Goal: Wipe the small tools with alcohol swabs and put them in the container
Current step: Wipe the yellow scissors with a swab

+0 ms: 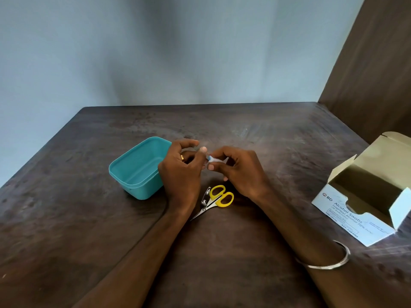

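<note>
Both hands meet above the table centre, pinching a small white and blue alcohol swab packet between them. My left hand grips its left end with thumb and fingers, and my right hand grips the right end. Just below the hands lie small scissors with yellow handles and a metal nail clipper, touching each other on the table. A teal plastic container stands open to the left of my left hand, with nothing visible inside.
An open white box of alcohol swabs lies at the right edge of the dark wooden table. A brown panel rises behind it at the right. A grey wall stands behind the table.
</note>
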